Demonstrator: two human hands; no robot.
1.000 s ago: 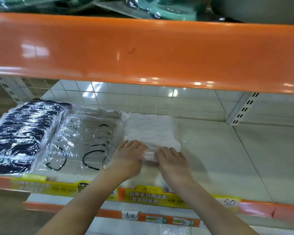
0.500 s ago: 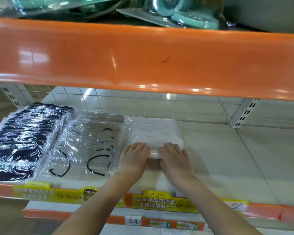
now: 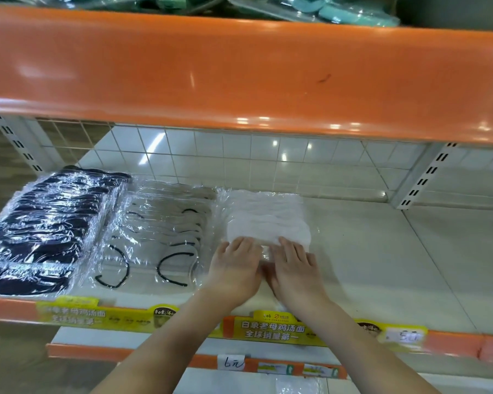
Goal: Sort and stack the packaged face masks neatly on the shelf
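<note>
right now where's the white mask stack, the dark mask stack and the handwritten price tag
white mask stack (image 3: 265, 220), head view, on the white masks under the wrap
dark mask stack (image 3: 46, 226), head view, middle of the top packet
handwritten price tag (image 3: 233, 364), head view, on the writing, lower shelf edge

Shop: orange shelving (image 3: 239, 75) with handwritten price tags (image 3: 233, 364).

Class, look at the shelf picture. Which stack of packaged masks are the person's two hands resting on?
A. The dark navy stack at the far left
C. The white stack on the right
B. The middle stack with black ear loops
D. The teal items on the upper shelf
C: both the left hand and right hand lie flat on the near edge of the white stack of clear-wrapped masks.
</note>
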